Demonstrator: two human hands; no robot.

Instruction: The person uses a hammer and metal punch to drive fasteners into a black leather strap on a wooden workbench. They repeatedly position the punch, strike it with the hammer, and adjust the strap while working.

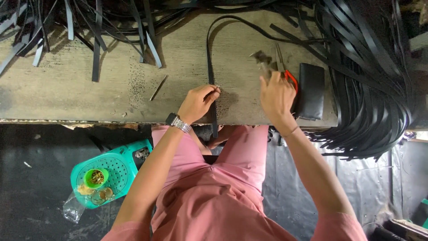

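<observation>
Black strap [209, 62] runs down the middle of the wooden bench [89, 89], looping at the far end and hanging over the near edge toward the lap. Left hand [198, 101] pinches the strap near the bench's near edge, fingers closed on a small metal fitting [217, 86] sitting on the strap. Right hand [276, 96] is just right of the strap, raised off the bench, fingers closed around a blurred metal tool [263, 60]; exact tool type can't be told. Red-handled pliers [285, 71] lie on the bench right beside that hand, partly under it. Black wallet-like pouch [311, 89] lies further right of the strap, touching the bench's near edge. Thin metal rod [158, 87] lies left of the strap, well apart from the left hand. Heaps of loose black strips [370, 89] pile far right and along the far edge of the bench. Silver wristwatch [178, 122] on left wrist. Below the bench, left of the strap, teal perforated box [111, 172] on the dark floor, with a small green cup [95, 177] of brass bits on it.
</observation>
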